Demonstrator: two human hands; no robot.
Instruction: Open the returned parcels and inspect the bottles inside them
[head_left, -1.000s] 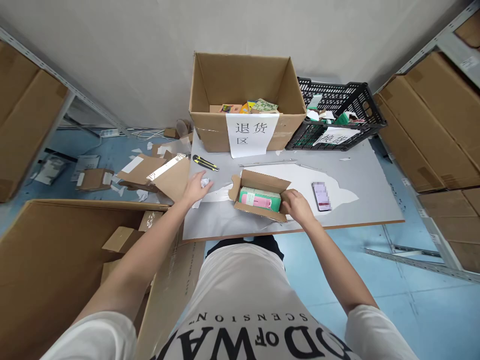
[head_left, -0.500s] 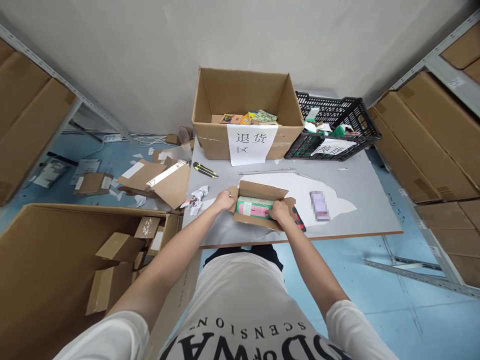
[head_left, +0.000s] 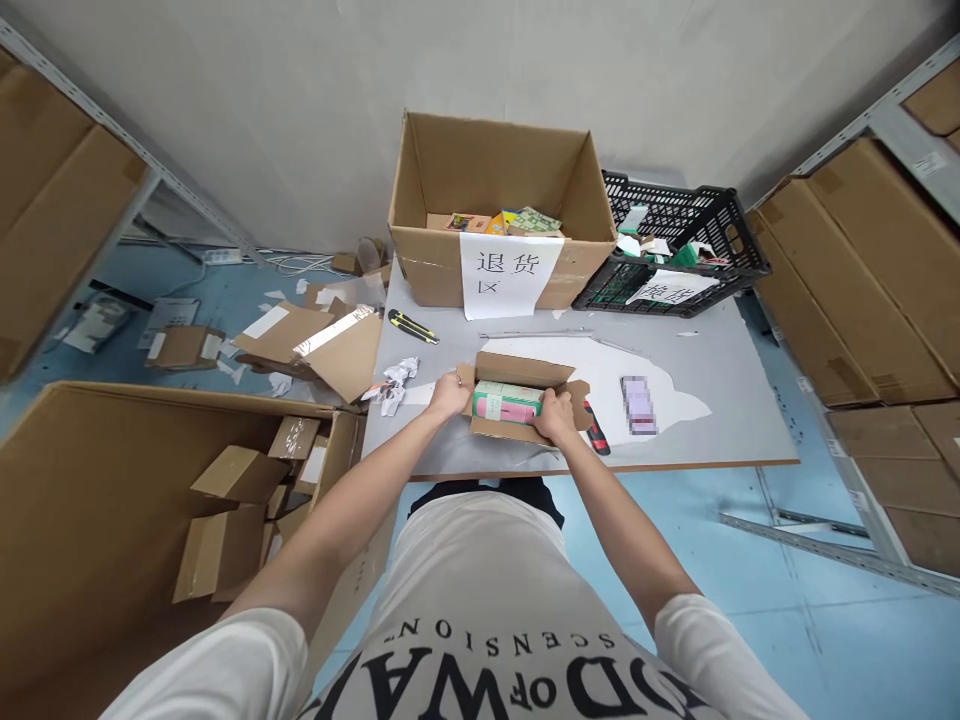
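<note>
Two big containers stand at the far edge of the grey table (head_left: pixel 720 340): a labelled carton (head_left: pixel 501 205) and a black crate (head_left: pixel 679 245), both holding sorted packets within reach. Nearer, a small open shipping box (head_left: pixel 525 395) lies between both hands. The left hand (head_left: pixel 448 395) grips its left end, steadying it; the right hand (head_left: pixel 556 415) closes on the green-and-pink product box (head_left: pixel 506 402) inside. A red-handled cutter (head_left: pixel 596 430) lies just right.
</note>
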